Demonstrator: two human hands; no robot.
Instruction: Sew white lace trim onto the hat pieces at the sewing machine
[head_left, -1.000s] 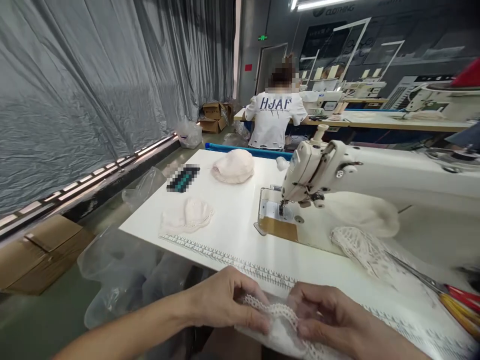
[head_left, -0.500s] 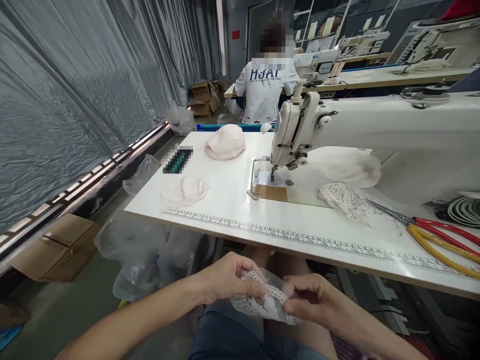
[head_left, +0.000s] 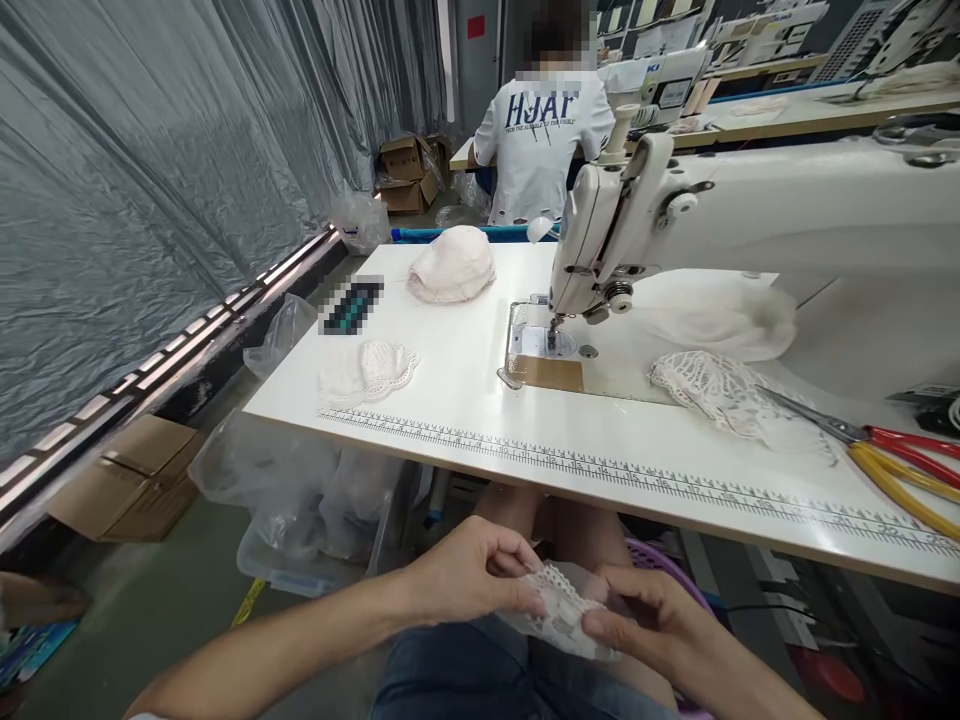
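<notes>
Above my lap, a small piece of white lace fabric (head_left: 559, 612) with a scalloped edge and a sheer layer is stretched between both hands. My left hand (head_left: 487, 575) pinches its left end between thumb and fingers. At the other end my right hand (head_left: 649, 615) grips it, thumb on top. On the table (head_left: 450, 390) just beyond lie a flat lace piece (head_left: 371, 370), a rounded pale pink fabric piece (head_left: 452, 265) and another lace piece (head_left: 709, 395) at the right. The sewing machine's needle area (head_left: 553, 338) is apart from both hands.
Scissors with red and yellow handles (head_left: 892, 460) lie at the table's right. A printed ruler (head_left: 525, 450) runs along the front edge. Plastic bags (head_left: 292, 490) and a cardboard box (head_left: 127, 475) are on the left. A person in a white shirt (head_left: 536, 140) sits ahead.
The view has shifted slightly, with the table and machine appearing higher. Both hands have moved a little down and right in the picture, still holding the lace fabric, which has turned slightly.
</notes>
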